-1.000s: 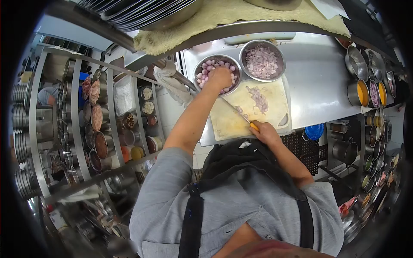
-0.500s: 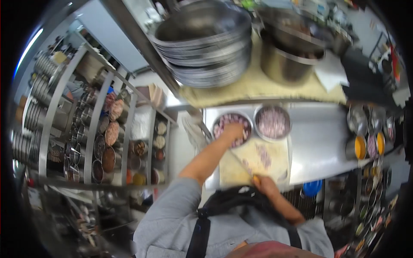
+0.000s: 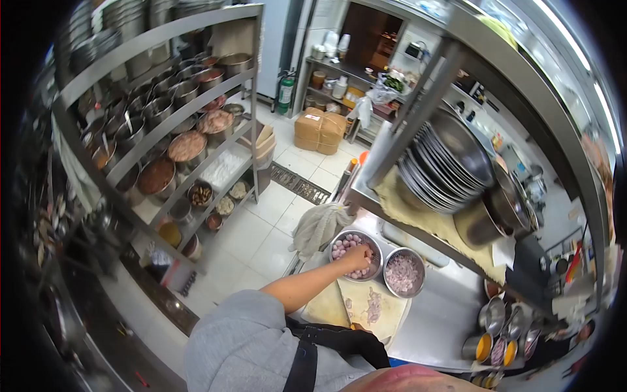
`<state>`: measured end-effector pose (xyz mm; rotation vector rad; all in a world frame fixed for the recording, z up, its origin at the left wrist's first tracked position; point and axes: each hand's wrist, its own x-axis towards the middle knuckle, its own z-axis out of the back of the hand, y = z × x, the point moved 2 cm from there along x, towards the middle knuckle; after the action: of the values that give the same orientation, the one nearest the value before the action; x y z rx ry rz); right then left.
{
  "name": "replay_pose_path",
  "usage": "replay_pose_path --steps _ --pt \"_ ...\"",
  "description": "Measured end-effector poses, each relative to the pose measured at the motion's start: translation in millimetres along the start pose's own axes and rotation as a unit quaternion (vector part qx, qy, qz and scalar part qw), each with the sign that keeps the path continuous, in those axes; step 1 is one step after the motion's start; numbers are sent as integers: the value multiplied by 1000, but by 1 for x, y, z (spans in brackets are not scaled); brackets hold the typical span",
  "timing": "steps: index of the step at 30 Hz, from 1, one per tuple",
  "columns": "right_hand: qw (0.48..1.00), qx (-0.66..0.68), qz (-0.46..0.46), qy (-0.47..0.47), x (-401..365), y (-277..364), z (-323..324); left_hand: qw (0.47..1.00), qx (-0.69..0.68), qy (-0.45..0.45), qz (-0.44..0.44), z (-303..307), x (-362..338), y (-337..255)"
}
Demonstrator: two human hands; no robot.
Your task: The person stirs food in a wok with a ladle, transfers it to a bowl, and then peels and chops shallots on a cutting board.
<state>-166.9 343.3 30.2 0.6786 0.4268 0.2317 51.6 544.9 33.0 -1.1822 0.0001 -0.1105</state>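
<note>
My left hand (image 3: 356,259) is inside a steel bowl (image 3: 379,269) of small whole purple shallots (image 3: 343,247). Its fingers are curled, and whatever they hold is hidden. Only a sliver of my right hand (image 3: 358,328) shows past the black strap and clothing. It grips a knife (image 3: 344,303) by its handle, with the blade over a pale cutting board (image 3: 390,312). Chopped purple pieces (image 3: 373,306) lie in a strip on that board. Right of the first bowl, a second steel bowl (image 3: 423,277) is filled with chopped shallots (image 3: 403,273).
A grey cloth (image 3: 320,225) hangs at the counter's left end. Above the counter, a shelf holds stacked steel bowls (image 3: 434,171) and a steel pot (image 3: 479,225). Small containers (image 3: 496,320) stand at right. A rack (image 3: 196,147) of filled pots and a tied carton (image 3: 320,130) are at left.
The view has swung left, bringing the rack and floor further in. My left hand stays in the shallot bowl. My right hand is now mostly hidden, still on the knife.
</note>
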Motion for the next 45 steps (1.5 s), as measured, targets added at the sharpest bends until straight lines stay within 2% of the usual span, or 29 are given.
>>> replay_pose_path --steps 1,3,4,7,9,12,14,15,17,21,23,25,27,29,31,33,36,38,39,40,42,43,44,45 --pt "1000 -15 -16 8 1 -3 -1 1000 -10 -13 4 3 -6 0" --pt "999 -38 -2 27 3 -4 1 977 -184 62 92 5 -21 -2" --pt "998 -59 13 18 5 -5 1 955 -271 73 92 7 -28 -3" --pt "992 -119 42 -11 10 -4 3 927 -336 93 135 19 -45 -7" --pt "985 -158 56 -35 12 2 6 928 -345 86 113 18 -48 3" --pt "970 -221 75 -67 15 4 8 928 -327 96 152 30 -70 -2" --pt "978 -127 89 -139 27 2 10 934 -321 75 138 34 -86 -1" --pt "978 -127 90 -139 30 -2 12 934 -321 73 138 35 -93 -1" --pt "977 47 54 -201 33 50 37 941 -298 100 126 31 -105 -2" --pt "963 128 94 -217 57 108 66 915 -344 169 122 35 -128 -23" --pt "983 9 147 -108 73 110 67 916 -340 168 128 38 -127 -17" --pt "979 -21 184 -85 77 112 60 914 -337 187 127 49 -126 -5" --pt "988 49 142 -25 75 122 44 909 -366 150 131 54 -131 5" --pt "987 52 149 1 69 134 32 929 -307 174 110 67 -144 1" --pt "983 147 111 10 68 130 22 921 -317 183 135 76 -158 2" --pt "981 160 107 32 63 137 14 912 -323 202 152 74 -170 10" --pt "983 154 95 41 56 146 6 909 -338 177 168 72 -186 19" --pt "986 95 125 46 59 136 2 909 -337 176 173 77 -197 15" --pt "984 39 176 12 69 115 -4 909 -331 182 174 84 -200 9" --pt "982 85 166 -10 76 100 -13 905 -359 165 160 90 -202 6" --pt "977 137 163 -10 78 127 -2 886 -424 122 142 104 -205 -7" --pt "976 98 194 -22 70 163 16 876 -455 99 126 108 -204 -10" --pt "968 64 237 -44 68 182 26 887 -430 89 143 124 -205 -25" --pt "959 66 270 -62 65 198 32 879 -448 108 122 133 -204 -32"
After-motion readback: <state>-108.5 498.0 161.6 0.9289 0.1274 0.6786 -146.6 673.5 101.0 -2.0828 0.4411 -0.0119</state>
